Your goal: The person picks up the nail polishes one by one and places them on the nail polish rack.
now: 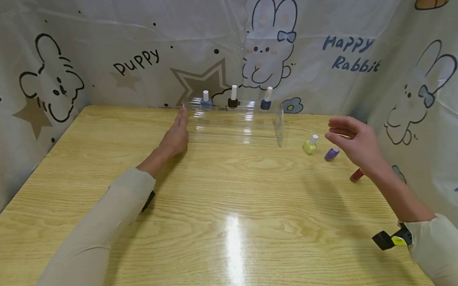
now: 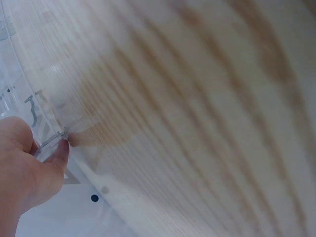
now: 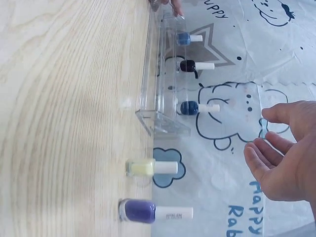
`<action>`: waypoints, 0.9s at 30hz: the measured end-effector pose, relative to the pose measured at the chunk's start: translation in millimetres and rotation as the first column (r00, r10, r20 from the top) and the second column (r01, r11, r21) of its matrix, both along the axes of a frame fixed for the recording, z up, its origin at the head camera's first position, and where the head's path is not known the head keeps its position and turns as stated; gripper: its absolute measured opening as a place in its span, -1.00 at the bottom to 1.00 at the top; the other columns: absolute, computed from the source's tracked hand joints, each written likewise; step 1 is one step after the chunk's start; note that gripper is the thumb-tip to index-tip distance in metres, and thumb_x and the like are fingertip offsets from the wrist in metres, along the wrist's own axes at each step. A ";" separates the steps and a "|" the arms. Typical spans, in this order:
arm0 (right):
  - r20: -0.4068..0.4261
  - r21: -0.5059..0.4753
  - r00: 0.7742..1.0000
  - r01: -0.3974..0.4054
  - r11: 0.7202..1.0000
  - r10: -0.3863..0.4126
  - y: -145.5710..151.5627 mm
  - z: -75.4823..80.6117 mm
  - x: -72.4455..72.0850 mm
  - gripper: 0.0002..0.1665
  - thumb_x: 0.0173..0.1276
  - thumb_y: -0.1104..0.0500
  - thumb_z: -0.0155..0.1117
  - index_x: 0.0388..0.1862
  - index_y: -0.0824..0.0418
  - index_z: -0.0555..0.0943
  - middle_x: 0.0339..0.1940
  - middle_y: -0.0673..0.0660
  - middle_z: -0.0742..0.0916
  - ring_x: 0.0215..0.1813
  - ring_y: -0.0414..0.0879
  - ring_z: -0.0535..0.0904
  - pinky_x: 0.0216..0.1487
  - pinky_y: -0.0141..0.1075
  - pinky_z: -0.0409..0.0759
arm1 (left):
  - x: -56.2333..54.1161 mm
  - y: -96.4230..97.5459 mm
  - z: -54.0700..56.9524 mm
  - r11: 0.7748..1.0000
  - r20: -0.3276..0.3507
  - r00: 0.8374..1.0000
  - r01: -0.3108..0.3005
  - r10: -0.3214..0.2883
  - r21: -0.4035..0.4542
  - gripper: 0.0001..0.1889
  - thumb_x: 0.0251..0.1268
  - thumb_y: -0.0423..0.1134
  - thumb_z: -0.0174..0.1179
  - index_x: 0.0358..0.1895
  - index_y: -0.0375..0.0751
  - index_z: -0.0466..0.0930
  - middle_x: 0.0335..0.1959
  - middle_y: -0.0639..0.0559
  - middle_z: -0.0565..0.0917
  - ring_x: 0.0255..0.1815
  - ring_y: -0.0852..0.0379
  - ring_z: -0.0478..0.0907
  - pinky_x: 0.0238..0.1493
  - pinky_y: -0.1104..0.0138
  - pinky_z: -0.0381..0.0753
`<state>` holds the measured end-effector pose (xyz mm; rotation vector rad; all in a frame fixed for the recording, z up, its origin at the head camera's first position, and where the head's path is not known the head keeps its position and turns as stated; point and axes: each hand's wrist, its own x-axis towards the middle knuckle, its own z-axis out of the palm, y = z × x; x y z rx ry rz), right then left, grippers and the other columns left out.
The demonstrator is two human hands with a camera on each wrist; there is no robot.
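Note:
At the back of the table stands a clear acrylic display rack (image 1: 232,127) with a light blue nail polish bottle (image 1: 205,102), a very dark one (image 1: 233,100) and a navy one (image 1: 266,101) along its top tier. My left hand (image 1: 175,135) is at the rack's left end; in the left wrist view the fingers pinch the edge of the clear panel (image 2: 49,143). With nothing in it, my right hand (image 1: 355,143) hovers above the right side, fingers loosely bent. Below and beside it are a yellow nail polish bottle (image 1: 309,146), a purple one (image 1: 332,154) and a red one (image 1: 357,175), partly hidden by the wrist.
A light wood-grain table (image 1: 218,230) lies under everything. Behind it and along both sides hangs a pale curtain (image 1: 207,27) printed with cartoon animals, close behind the rack and near my right hand.

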<state>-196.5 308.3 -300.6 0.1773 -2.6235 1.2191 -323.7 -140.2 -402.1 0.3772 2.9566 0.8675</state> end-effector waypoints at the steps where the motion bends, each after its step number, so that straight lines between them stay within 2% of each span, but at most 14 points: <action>1: 0.002 -0.003 1.000 0.004 1.000 -0.004 3.1 -0.4 2.4 -0.48 0.47 0.11 0.28 0.29 0.35 0.52 0.12 0.10 0.64 0.08 -0.29 0.55 0.04 -0.60 0.49 | 0.0 0.3 -0.1 1.000 0.001 1.000 -0.001 0.001 -0.003 -0.22 0.53 -0.46 -0.29 0.58 -0.18 -0.59 0.63 -0.20 -0.35 -0.04 -0.28 0.51 -0.49 0.19 0.47; 6: 0.003 -0.022 0.999 0.035 0.999 -0.035 18.7 -4.0 9.1 -0.48 0.46 0.10 0.28 0.27 0.37 0.51 0.01 -0.17 0.62 0.01 -0.42 0.53 0.00 -0.63 0.48 | -0.4 0.3 -0.3 1.000 -0.002 1.000 -0.003 0.003 -0.011 -0.22 0.53 -0.45 -0.30 0.58 -0.17 -0.60 0.63 -0.20 -0.34 -0.18 -0.25 0.53 -0.47 0.17 0.47; 10: -0.012 -0.035 0.997 0.079 0.996 -0.079 31.3 -6.6 10.3 -0.50 0.44 0.13 0.31 0.24 0.40 0.53 -0.06 -0.29 0.61 -0.03 -0.43 0.53 -0.02 -0.65 0.48 | 0.5 -0.5 -0.6 1.000 -0.004 1.000 0.004 -0.004 0.002 -0.22 0.51 -0.46 -0.30 0.58 -0.17 -0.60 0.63 -0.20 -0.35 0.01 -0.30 0.51 -0.46 0.15 0.48; 14: -0.013 -0.048 0.991 0.134 0.990 -0.135 46.5 -7.8 12.9 -0.58 0.42 0.15 0.33 0.18 0.29 0.58 -0.13 -0.37 0.61 -0.07 -0.45 0.54 -0.04 -0.67 0.46 | 1.0 0.0 -1.1 1.000 -0.010 1.000 0.016 -0.016 -0.004 -0.23 0.50 -0.48 -0.31 0.57 -0.21 -0.59 0.62 -0.21 -0.38 0.22 -0.34 0.42 -0.45 0.17 0.50; 18: -0.022 -0.090 0.989 0.144 0.985 -0.147 64.2 -11.5 16.6 -0.68 0.40 0.26 0.33 0.11 0.14 0.62 -0.16 -0.37 0.63 -0.10 -0.46 0.55 -0.08 -0.68 0.46 | 0.4 0.5 -1.1 1.000 -0.009 1.000 0.020 -0.020 0.006 -0.22 0.49 -0.49 -0.32 0.57 -0.20 -0.60 0.62 -0.17 -0.41 0.25 -0.36 0.39 -0.46 0.16 0.50; 20: -0.018 -0.079 0.988 0.153 0.985 -0.154 72.2 -13.5 18.3 -0.69 0.40 0.27 0.32 0.10 0.09 0.61 -0.16 -0.38 0.61 -0.10 -0.48 0.54 -0.09 -0.69 0.45 | -0.2 0.4 -1.3 1.000 -0.009 1.000 0.020 -0.020 0.015 -0.22 0.49 -0.48 -0.33 0.57 -0.18 -0.60 0.62 -0.14 -0.42 0.24 -0.36 0.39 -0.46 0.16 0.50; 23: 0.026 -0.014 0.984 0.177 0.984 -0.176 81.1 -16.5 20.7 -0.63 0.43 0.20 0.32 0.18 0.21 0.58 -0.11 -0.31 0.61 -0.10 -0.50 0.50 -0.10 -0.70 0.44 | -0.8 -0.2 -2.1 1.000 -0.008 1.000 0.014 -0.014 0.018 -0.22 0.50 -0.48 -0.33 0.58 -0.16 -0.60 0.62 -0.14 -0.41 0.12 -0.36 0.46 -0.46 0.16 0.51; 27: 0.125 0.105 0.974 0.175 0.979 -0.187 92.3 -20.5 23.5 -0.34 0.46 0.04 0.28 0.37 0.41 0.42 0.13 0.12 0.62 -0.07 -0.50 0.42 -0.13 -0.71 0.40 | -1.5 0.1 -0.9 1.000 -0.006 1.000 0.008 -0.008 0.009 -0.23 0.50 -0.47 -0.34 0.58 -0.18 -0.59 0.63 -0.16 -0.39 0.23 -0.36 0.40 -0.44 0.14 0.51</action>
